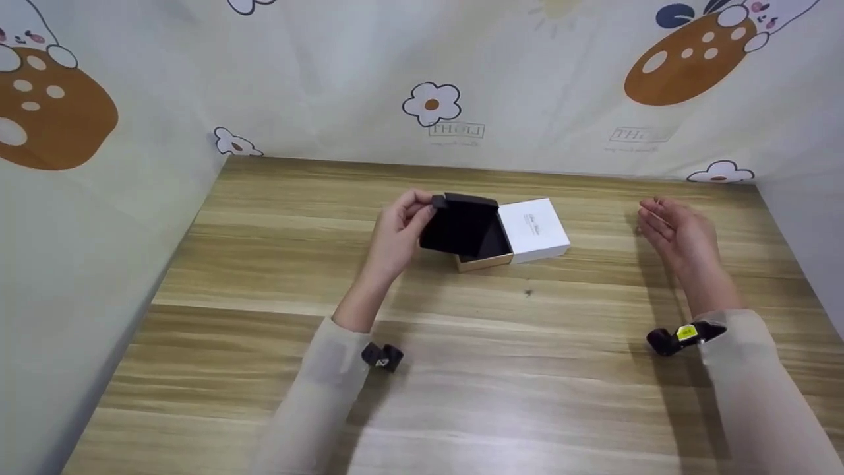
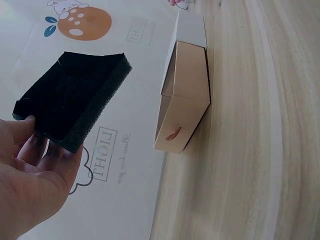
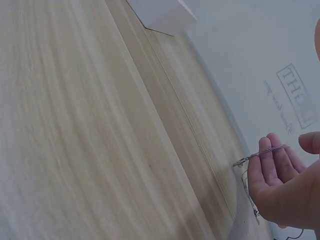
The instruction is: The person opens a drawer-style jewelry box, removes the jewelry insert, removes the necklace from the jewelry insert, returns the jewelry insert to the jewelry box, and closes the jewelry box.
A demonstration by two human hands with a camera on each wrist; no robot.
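Note:
My left hand (image 1: 394, 234) pinches a square black foam insert (image 2: 75, 95) between thumb and fingers, holding it tilted above an open drawer box. The box's tan inner tray (image 2: 187, 95) is pulled partly out of its white sleeve (image 1: 535, 229); the tray's inside looks dark in the head view. Off to the right, my right hand (image 1: 686, 237) is raised with the palm turned inward and the fingers loosely bent. A thin silvery chain (image 3: 270, 150) lies across those fingers and hangs down behind them, with the thumb apart from it.
The box rests on a wood-grain table (image 1: 514, 369). Behind the table hangs a pale printed cloth (image 1: 330, 86) with flowers and orange shapes. On each wrist sits a small black camera, the left one (image 1: 382, 357) near the cuff.

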